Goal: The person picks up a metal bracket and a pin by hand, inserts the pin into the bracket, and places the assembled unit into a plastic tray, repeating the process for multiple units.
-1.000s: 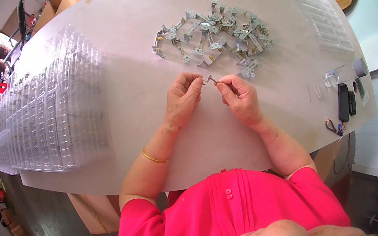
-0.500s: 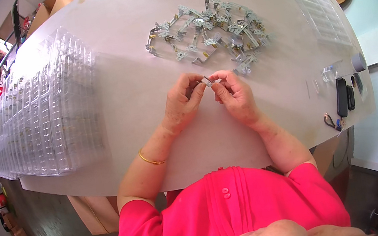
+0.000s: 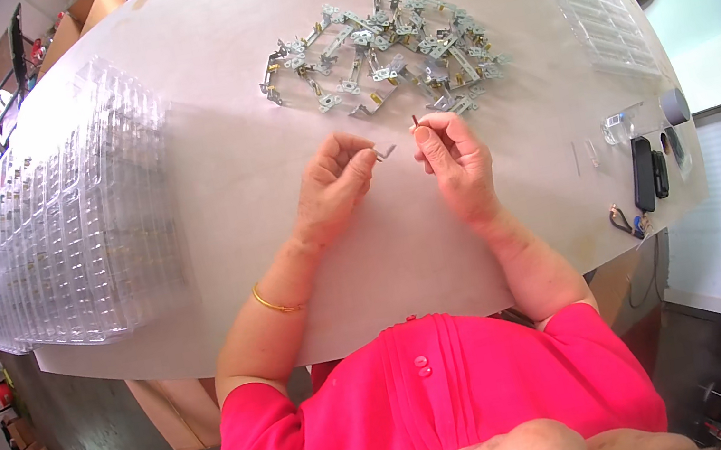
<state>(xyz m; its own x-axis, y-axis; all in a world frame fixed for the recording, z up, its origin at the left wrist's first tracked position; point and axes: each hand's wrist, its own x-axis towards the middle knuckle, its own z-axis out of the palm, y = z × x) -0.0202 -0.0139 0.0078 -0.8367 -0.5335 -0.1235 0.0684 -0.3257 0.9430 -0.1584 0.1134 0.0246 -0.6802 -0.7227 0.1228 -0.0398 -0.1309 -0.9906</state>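
Observation:
My left hand (image 3: 333, 187) pinches a small grey metal piece (image 3: 387, 152) between thumb and fingertips; its tip sticks out to the right. Apart from it, my right hand (image 3: 459, 167) is closed on a small thin dark brown piece (image 3: 415, 121), whose end points up from the fingertips. Most of both pieces is covered by my fingers, so their exact kind is hard to make out. Just beyond my hands lies a loose pile of small metal brackets (image 3: 366, 36), silvery with some brass-coloured parts.
Tall stacks of clear plastic trays (image 3: 79, 217) fill the left of the pale table (image 3: 221, 143). One more clear tray (image 3: 587, 7) lies at far right. Nearer on the right are a clear bottle with a grey cap (image 3: 674, 108), a black case (image 3: 644, 175) and small scissors or pliers (image 3: 627, 221).
My hands were together at one small piece; now they are apart, each with its own piece. The right hand has turned upward. The whole view has shifted slightly.

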